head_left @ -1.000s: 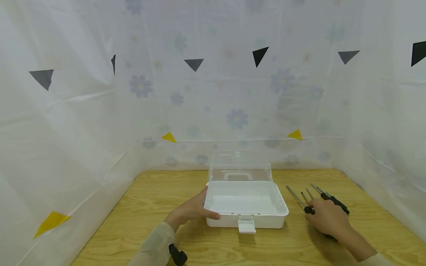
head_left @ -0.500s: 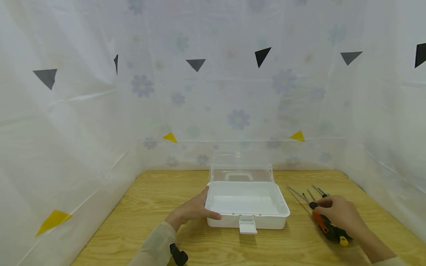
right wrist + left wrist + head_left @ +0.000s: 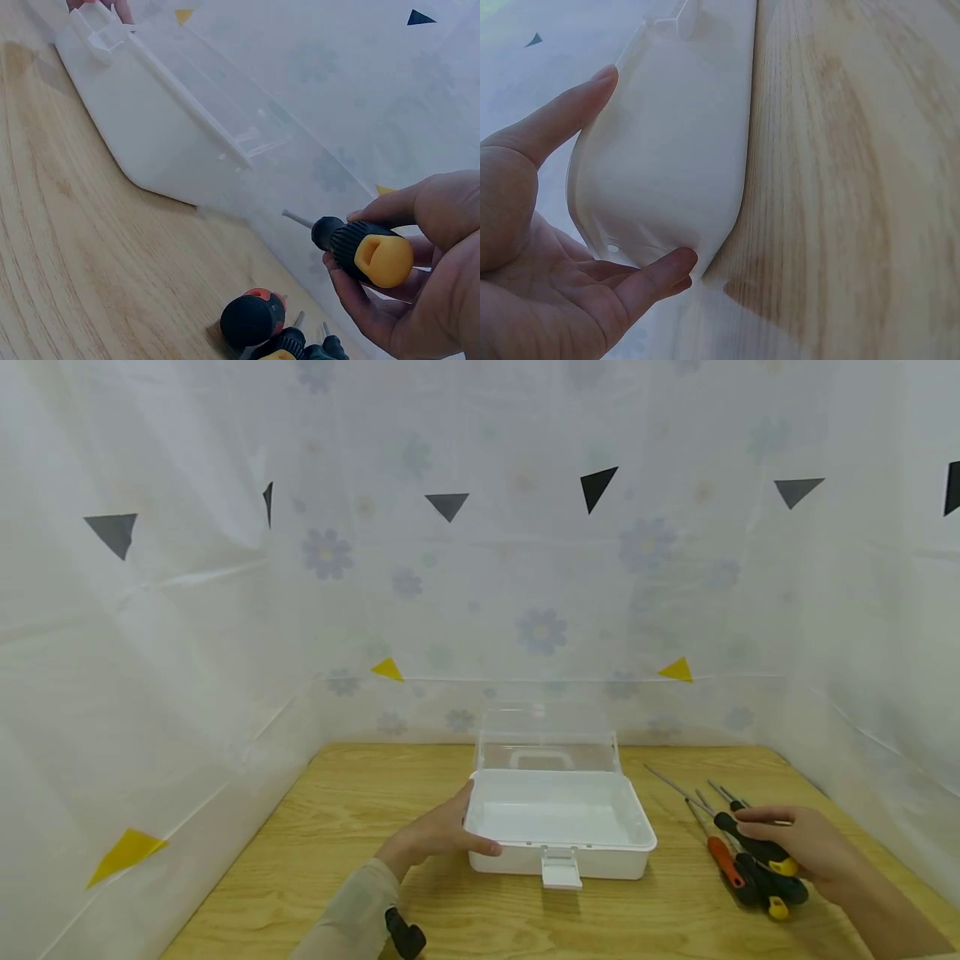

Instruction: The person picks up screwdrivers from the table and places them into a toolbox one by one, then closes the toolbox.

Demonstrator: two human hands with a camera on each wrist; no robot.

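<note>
A white plastic toolbox [image 3: 510, 860] stands on the table with its clear lid [image 3: 547, 735] tipped back and its front latch [image 3: 561, 870] down. My left hand [image 3: 431, 837] grips its left end, thumb at the front rim and fingers at the side; the left wrist view shows the thumb [image 3: 592, 97] along the rim. To the right, my right hand [image 3: 813, 852] holds a screwdriver [image 3: 360, 244] by its black handle with a yellow end. Its shaft points toward the far left. Beneath it lie an orange-and-black screwdriver [image 3: 725, 862] and a black-and-yellow one [image 3: 776, 885].
Another dark-handled screwdriver [image 3: 737, 806] lies behind the held one, partly hidden by the fingers. Flower-patterned white sheeting [image 3: 480, 568] walls in the wooden table [image 3: 375, 785] at the back and both sides.
My right hand, earlier over the screwdriver pile, has taken one by the handle and raised it slightly, moving right. The left hand keeps its place on the toolbox.
</note>
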